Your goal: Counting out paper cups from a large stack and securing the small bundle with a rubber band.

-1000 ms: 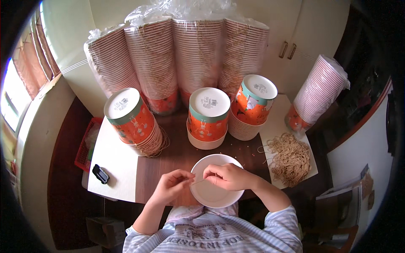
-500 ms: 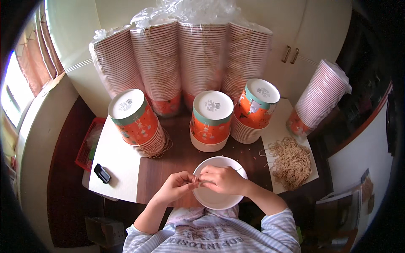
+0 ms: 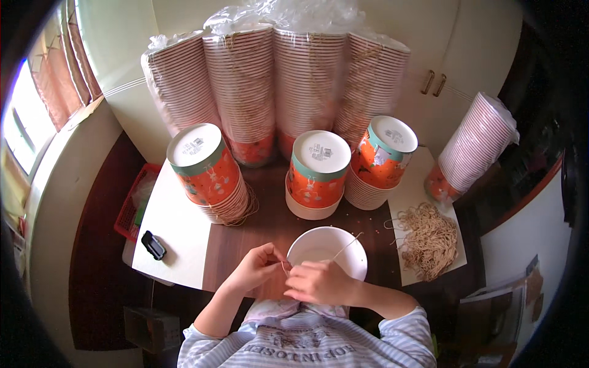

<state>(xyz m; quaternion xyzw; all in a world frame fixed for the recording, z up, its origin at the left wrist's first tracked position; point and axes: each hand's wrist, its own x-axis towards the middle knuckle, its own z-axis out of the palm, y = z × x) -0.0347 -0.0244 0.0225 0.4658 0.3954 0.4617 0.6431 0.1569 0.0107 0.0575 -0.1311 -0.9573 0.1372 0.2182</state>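
Observation:
A white paper bucket sits at the table's near edge with its open mouth facing up toward me. At the left of its rim, my left hand pinches a thin beige cord between thumb and fingertips. Close beside it, my right hand covers the near part of the bucket, its fingers curled around the same kind of cord. One length of cord rises from behind the right hand, across the bucket's inside and past the rim. The exact grip of the right fingertips is hidden by the hand's back.
Upside-down orange printed buckets stand in a left stack, a middle stack and a right stack. Tall plastic-wrapped stacks rise behind. A cord heap lies right, a black plastic object left, a red basket beyond.
My right hand has moved down and slightly toward me, and a longer length of cord now shows above it. The left hand stays pinched near the rim. The whole view has shifted slightly.

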